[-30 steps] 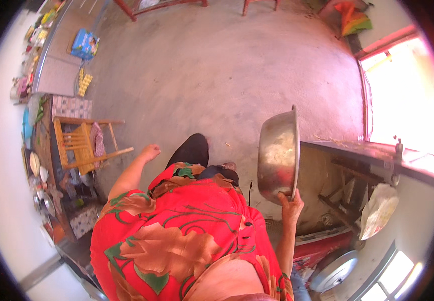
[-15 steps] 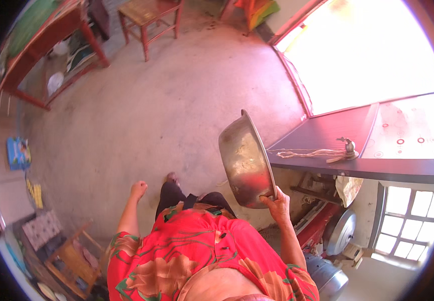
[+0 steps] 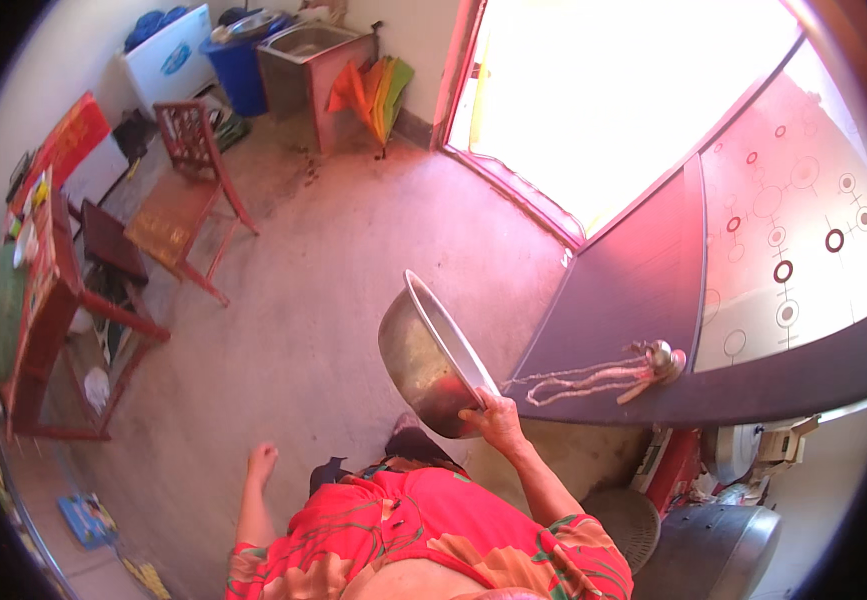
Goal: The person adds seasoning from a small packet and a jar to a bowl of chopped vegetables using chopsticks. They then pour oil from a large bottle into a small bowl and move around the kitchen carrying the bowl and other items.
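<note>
A metal basin (image 3: 423, 365) hangs tilted on its side in front of me, its rim facing right and its dented outer wall facing left. My right hand (image 3: 496, 420) is closed on the lower end of its rim, thumb on the outside. The inside of the basin is mostly hidden. At my left side, my left hand (image 3: 262, 461) hangs above the floor with its fingers curled in; nothing shows in it. Right of the basin stands an open dark door (image 3: 633, 270) with a round knob (image 3: 661, 360) and a looped cord (image 3: 593, 382).
Bright light fills the doorway (image 3: 613, 110) ahead right. A wooden chair (image 3: 178, 215) and red table (image 3: 48, 310) stand left. At the back are a blue bin (image 3: 238, 80), a metal sink (image 3: 308, 42) and an orange-green umbrella (image 3: 378, 95). A large metal drum (image 3: 708, 550) stands right.
My view has swung up and ahead, bringing the sink, blue bin and whole chair into sight. The basin stays in my right hand, now nearer the door's edge. One foot has stepped.
</note>
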`<state>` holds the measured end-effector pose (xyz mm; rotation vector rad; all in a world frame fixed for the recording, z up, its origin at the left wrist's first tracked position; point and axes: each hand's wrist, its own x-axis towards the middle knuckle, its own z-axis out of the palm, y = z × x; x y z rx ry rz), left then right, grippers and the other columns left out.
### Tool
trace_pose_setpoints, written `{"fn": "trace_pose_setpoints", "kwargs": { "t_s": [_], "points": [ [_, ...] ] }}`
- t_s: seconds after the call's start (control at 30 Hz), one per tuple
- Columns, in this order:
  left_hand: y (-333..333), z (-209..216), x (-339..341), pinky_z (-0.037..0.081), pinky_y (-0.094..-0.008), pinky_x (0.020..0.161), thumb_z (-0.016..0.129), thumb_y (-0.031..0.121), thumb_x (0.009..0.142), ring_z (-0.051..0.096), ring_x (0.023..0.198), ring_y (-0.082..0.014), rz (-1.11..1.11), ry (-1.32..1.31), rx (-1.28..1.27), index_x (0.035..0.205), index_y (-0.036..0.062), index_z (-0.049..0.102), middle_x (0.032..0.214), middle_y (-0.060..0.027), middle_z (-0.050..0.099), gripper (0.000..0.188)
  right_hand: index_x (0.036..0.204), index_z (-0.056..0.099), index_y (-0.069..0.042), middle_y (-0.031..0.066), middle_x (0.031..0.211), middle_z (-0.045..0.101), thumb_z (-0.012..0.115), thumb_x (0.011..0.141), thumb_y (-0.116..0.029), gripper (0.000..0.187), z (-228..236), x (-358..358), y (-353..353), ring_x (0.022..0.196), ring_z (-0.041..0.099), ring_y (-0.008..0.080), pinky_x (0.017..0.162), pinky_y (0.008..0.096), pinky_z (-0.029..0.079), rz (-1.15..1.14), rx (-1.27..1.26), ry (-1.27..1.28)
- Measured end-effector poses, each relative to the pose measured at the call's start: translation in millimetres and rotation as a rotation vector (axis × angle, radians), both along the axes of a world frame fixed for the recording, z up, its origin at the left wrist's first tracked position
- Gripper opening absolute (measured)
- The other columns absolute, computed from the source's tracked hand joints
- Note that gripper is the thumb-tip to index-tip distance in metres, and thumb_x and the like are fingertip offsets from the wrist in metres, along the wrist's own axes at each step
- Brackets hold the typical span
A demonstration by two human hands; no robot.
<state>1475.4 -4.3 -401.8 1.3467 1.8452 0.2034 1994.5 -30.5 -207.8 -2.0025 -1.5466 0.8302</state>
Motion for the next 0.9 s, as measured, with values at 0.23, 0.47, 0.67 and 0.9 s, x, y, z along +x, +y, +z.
{"fn": "trace_pose_setpoints", "kwargs": {
  "t_s": [0.23, 0.47, 0.67, 0.9],
  "points": [
    [4, -23, -22, 0.042, -0.0341, 0.048, 0.055, 0.019, 0.082, 0.048, 0.051, -0.0140, 0.345, -0.031, -0.494, 0.079, 0.0102, 0.064, 0.058, -0.0009, 0.050, 0.013, 0.097, 0.058, -0.009, 0.0182, 0.076, 0.060, 0.069, 0.071, -0.028, 0.034, -7, 41, 111, 0.073, 0.059, 0.0367, 0.064, 0.0436, 0.046, -0.074, 0.042, -0.017],
    [149, -100, -43, 0.047, -0.0382, 0.061, 0.051, 0.026, 0.082, 0.054, 0.061, -0.0189, 0.068, 0.029, -0.478, 0.083, 0.0072, 0.065, 0.064, -0.0083, 0.058, 0.024, 0.101, 0.060, -0.007, 0.0112, 0.061, 0.053, 0.074, 0.067, -0.017, 0.037, 4, 58, 197, 0.051, 0.048, 0.0176, 0.052, 0.0332, 0.042, -0.188, 0.023, -0.109],
    [432, -86, 94, 0.047, -0.0387, 0.080, 0.061, 0.026, 0.078, 0.060, 0.089, -0.0295, -0.190, 0.141, -0.018, 0.097, 0.0062, 0.062, 0.093, -0.0146, 0.064, 0.027, 0.091, 0.061, -0.003, 0.0072, 0.066, 0.059, 0.074, 0.066, -0.011, 0.029, 59, 67, 260, 0.059, 0.050, 0.0099, 0.059, 0.0281, 0.044, -0.400, 0.019, 0.019],
    [602, -25, 273, 0.048, -0.0351, 0.078, 0.060, 0.024, 0.078, 0.062, 0.088, -0.0261, -0.350, -0.175, 0.158, 0.104, 0.0064, 0.061, 0.092, -0.0136, 0.065, 0.031, 0.089, 0.060, -0.003, 0.0087, 0.070, 0.062, 0.073, 0.065, -0.007, 0.027, 38, 121, 331, 0.062, 0.054, 0.0114, 0.061, 0.0294, 0.045, -0.467, 0.028, 0.067]
  ]
}}
